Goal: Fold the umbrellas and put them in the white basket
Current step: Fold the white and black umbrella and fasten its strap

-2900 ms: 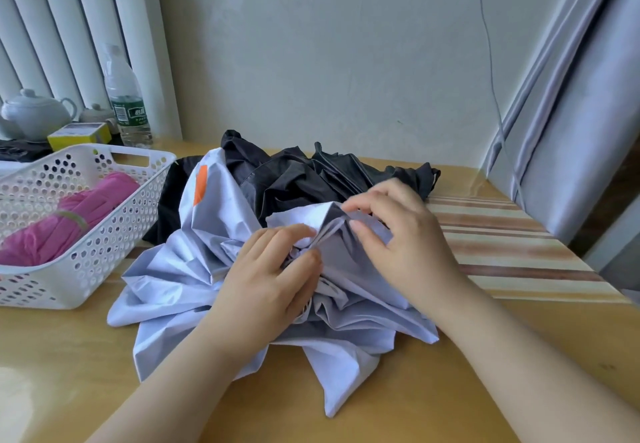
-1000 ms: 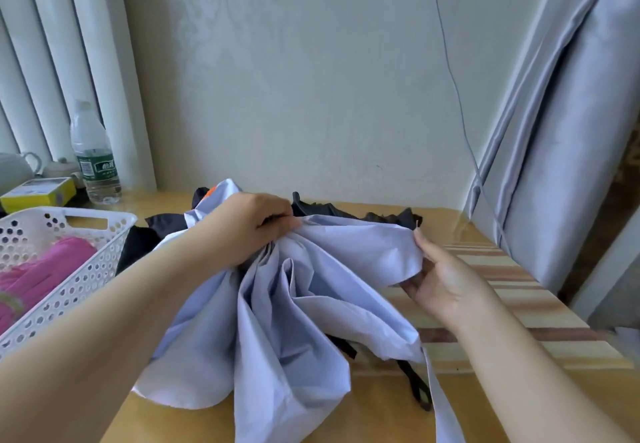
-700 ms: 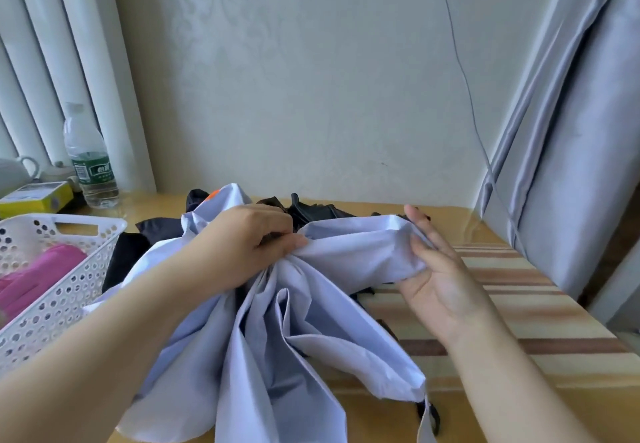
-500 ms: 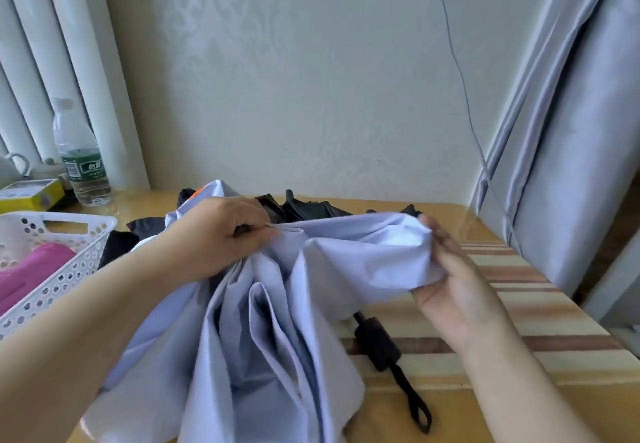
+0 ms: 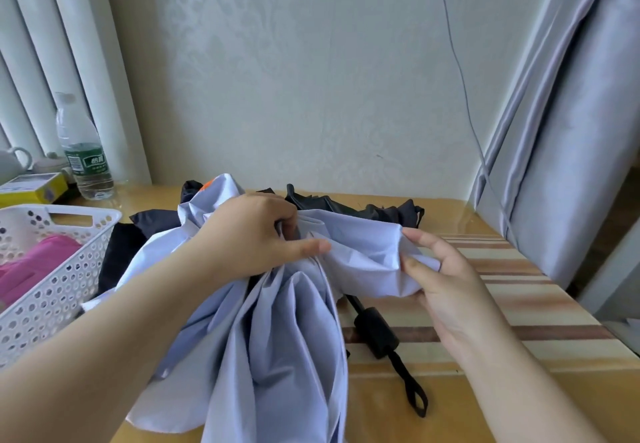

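Gripping the pale blue umbrella [image 5: 277, 331] at frame centre, the left hand [image 5: 252, 238] bunches its fabric. The right hand [image 5: 440, 276] pinches one fold. The white basket [image 5: 62, 286] sits at the left edge.

Both hands [image 5: 256, 238] on lavender umbrella [image 5: 277, 331]

I am looking at a wooden table [image 5: 450, 408] with a striped mat [image 5: 540, 307] lying along its right side. A white basket [image 5: 52, 290] is sitting at the left edge, a black umbrella [image 5: 363, 212] is lying near the wall, and a pale lilac umbrella [image 5: 277, 356] is spreading over the middle. A water bottle [image 5: 83, 151] and a yellow box [image 5: 34, 188] are standing at the back left
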Available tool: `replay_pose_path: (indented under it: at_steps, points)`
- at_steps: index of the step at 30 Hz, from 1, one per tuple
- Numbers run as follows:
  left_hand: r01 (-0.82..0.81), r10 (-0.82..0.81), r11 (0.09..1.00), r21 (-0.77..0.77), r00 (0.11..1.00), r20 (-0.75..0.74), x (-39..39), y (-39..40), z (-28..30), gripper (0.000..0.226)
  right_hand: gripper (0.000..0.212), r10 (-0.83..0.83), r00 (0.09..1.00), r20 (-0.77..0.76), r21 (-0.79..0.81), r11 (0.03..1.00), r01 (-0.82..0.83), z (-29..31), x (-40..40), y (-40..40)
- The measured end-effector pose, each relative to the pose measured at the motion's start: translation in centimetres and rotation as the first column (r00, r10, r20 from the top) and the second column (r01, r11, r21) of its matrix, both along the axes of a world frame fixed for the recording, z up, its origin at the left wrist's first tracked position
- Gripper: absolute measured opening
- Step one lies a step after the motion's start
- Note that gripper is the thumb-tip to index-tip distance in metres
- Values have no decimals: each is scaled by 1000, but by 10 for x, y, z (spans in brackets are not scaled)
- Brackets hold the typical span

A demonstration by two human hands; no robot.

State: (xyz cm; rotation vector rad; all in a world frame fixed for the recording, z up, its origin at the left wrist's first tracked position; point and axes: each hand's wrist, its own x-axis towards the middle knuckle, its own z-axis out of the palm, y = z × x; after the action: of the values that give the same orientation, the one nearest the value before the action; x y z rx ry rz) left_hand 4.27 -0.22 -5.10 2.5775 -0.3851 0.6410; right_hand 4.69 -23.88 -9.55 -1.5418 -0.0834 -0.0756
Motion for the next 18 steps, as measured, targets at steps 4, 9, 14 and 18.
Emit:
replay_pose_path:
  at_steps: [4, 9, 14, 18]
  points:
    - [-20, 20, 998, 67, 1000, -5, -1, -9, 3, 20, 20, 32, 997, -69, 171, 985, -19, 0, 4, -5]
    - [72, -72, 997, 1, 994, -81, -4, -10, 4, 19, 26, 76, 971, -227, 493, 869, 47, 1, 11, -15]
    - [83, -93, 994, -78, 987, -132, 0, -9, 5, 21, 27, -9, 992, -123, 678, 730, 90, 4, 13, -13]
    - [21, -36, 992, -120, 992, -124, 0, -6, 4, 21, 20, -4, 992, -126, 614, 785, 81, -5, 18, -13]
